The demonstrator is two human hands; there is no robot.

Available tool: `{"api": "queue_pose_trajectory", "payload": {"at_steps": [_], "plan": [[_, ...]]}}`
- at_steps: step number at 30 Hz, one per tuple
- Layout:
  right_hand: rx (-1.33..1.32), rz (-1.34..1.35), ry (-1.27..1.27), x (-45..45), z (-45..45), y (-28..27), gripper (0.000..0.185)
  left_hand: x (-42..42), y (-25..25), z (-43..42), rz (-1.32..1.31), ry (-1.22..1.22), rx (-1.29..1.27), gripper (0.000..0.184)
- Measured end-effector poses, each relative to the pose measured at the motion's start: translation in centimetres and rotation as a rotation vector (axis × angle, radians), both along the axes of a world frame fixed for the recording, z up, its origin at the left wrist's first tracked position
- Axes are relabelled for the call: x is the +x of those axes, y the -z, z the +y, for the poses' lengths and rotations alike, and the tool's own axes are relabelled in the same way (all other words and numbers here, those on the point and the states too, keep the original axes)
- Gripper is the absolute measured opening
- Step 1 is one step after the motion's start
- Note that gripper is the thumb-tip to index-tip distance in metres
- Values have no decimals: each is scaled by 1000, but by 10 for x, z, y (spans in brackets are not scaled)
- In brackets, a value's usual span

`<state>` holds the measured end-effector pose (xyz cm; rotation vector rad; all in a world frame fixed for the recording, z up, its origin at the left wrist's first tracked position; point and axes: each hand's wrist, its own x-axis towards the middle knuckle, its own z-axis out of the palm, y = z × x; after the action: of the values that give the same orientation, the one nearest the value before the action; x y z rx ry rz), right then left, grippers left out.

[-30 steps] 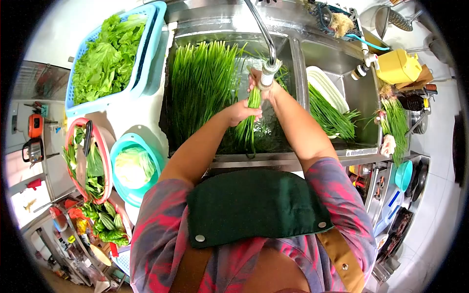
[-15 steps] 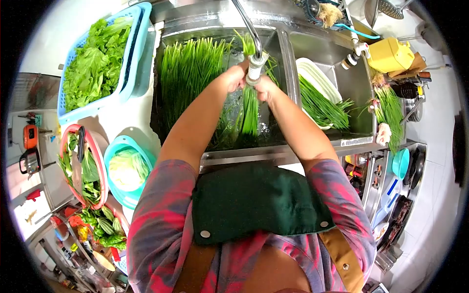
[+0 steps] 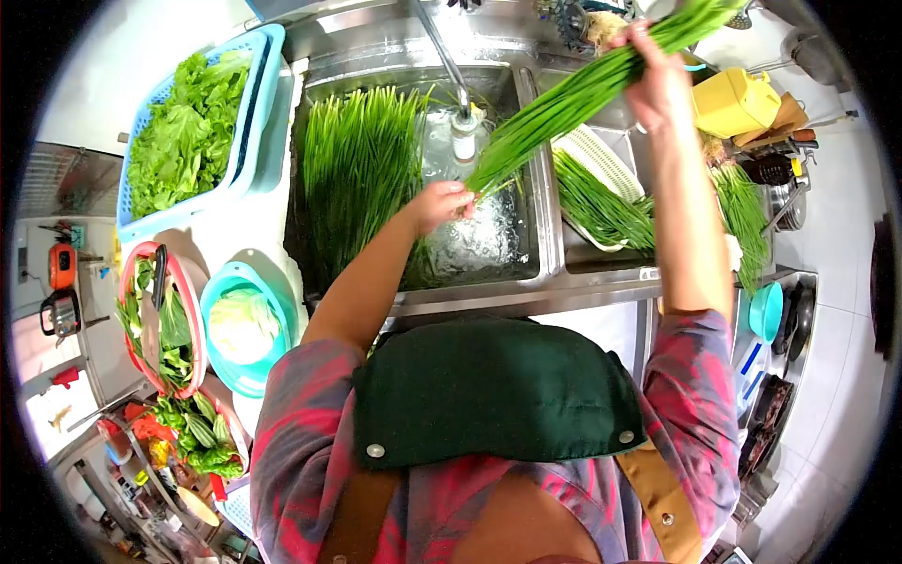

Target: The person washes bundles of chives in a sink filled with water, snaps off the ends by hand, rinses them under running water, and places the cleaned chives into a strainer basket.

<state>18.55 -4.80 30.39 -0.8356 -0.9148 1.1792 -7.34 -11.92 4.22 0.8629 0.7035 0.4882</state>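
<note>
Fingers point(image 3: 641, 36) of your right hand point(image 3: 663, 92) wrapped round green bunch point(image 3: 564, 105), toward upper end; left hand point(image 3: 438, 207) pinching thin lower tips. Step in hand looks like lifting and stretching bunch out straight. Next move calls for both hands travelling together, to keep long stems from bending or slipping. Bunch slants between hands, running past right fingers toward view's top edge, above sink divider point(image 3: 547, 202). Tap point(image 3: 463, 141) beside it, upright greens point(image 3: 362, 155) left, white basket point(image 3: 615, 162) below and right.
</note>
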Motion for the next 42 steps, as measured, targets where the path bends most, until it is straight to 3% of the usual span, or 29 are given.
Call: {"api": "queue_pose_trajectory", "payload": {"at_steps": [2, 5, 7, 9, 10, 11, 13, 15, 19, 21, 24, 25, 28, 29, 31, 33, 35, 36, 39, 42], "plan": [[4, -81, 47, 37, -9, -32, 14, 6, -6, -9, 137, 18, -1, 19], [107, -206, 10, 86, -24, -63, 20, -2, 22, -19, 228, 3, -3, 18], [23, -405, 27, 116, -34, -61, 25, -11, 33, -27, 348, -210, 11, 18], [-129, -781, 158, 127, -47, -42, 36, -16, 12, -35, 397, -399, -15, 19], [-175, -1112, 103, 137, -48, -23, 36, -20, 6, -38, 405, -472, -33, 19], [-262, -1051, 54, 128, -58, -6, 37, -23, 4, -41, 413, -546, -52, 19], [-164, -1315, -122, 158, -50, 78, 42, -30, 4, -46, 461, -613, -63, 18], [-447, -1571, -188, 178, -43, 159, 46, -33, 3, -52, 504, -659, -41, 17], [-593, -1764, -197, 210, -37, 291, 42, -42, 6, -65, 500, -685, 24, 13], [-668, -1717, -291, 213, -34, 317, 53, -45, 9, -73, 481, -701, 77, 12], [-701, -1718, -135, 175, -30, 303, 62, -42, 1, -72, 570, -762, 108, 11], [-501, -1612, -14, 177, -15, 327, 62, -46, 0, -67, 609, -788, 123, 11], [107, -1383, 23, 107, 13, 248, 53, -51, 1, -30, 552, -909, 154, 12], [328, -1340, -10, 83, 23, 232, 52, -44, -4, -13, 678, -908, 252, 13], [338, -1222, -246, 28, 41, 218, 53, -42, 14, 19, 540, -829, 427, 21], [39, -1200, -384, -26, 59, 222, 67, -27, 12, 40, 797, -516, 515, 34], [-52, -1247, -334, -63, 91, 271, 89, -34, 33, 49, 860, -536, 552, 32], [-262, -1257, -326, -77, 102, 272, 103, -42, 47, 51, 926, -573, 547, 29], [-633, -1077, -230, -86, 122, 322, 104, -84, 80, 54, 1010, -610, 495, 29], [-761, -887, -499, -83, 104, 308, 92, -114, 88, 45, 1070, -603, 409, 29]]}}
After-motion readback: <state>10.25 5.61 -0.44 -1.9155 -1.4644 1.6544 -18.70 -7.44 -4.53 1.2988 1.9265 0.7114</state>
